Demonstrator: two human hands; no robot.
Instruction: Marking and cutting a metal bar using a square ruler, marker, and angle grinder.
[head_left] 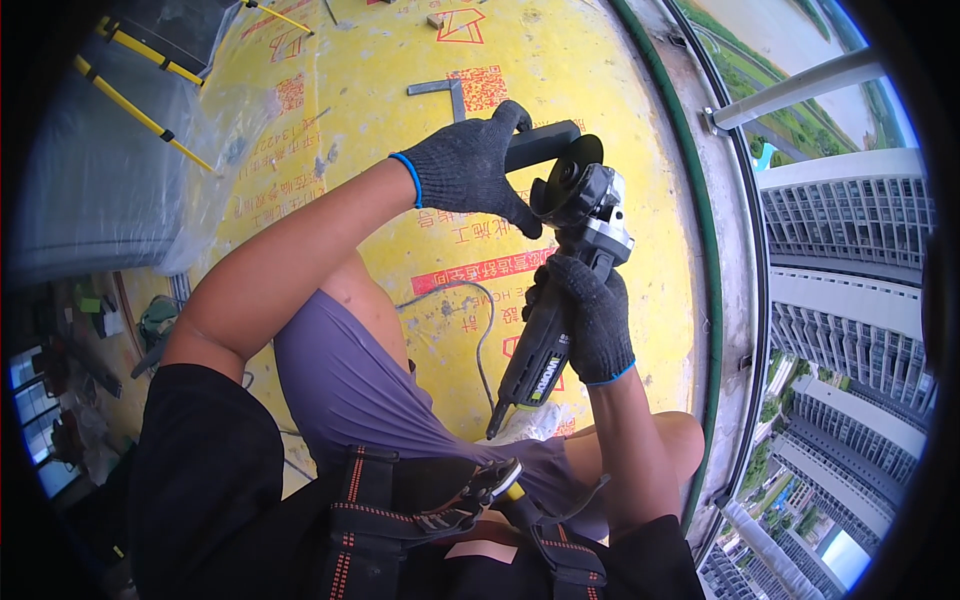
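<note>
Above the yellow floor [650,300], ahead of my lap, the grinder [540,350] slants, its long axis running up and rightward to the disc [592,150]. My right hand [600,322] wraps its body behind the head; my left hand [460,165], nearer the disc, spreads wide at a dark bar [540,147], its grip there unclear to me.

Room ahead, bounded right

Passage runs over the floor [365,110] beyond the left forearm [295,250], where a square [457,98] lies flat. A cord [489,312] loops left of the grinder [540,340]; the sill [736,300] bounds the right.
</note>
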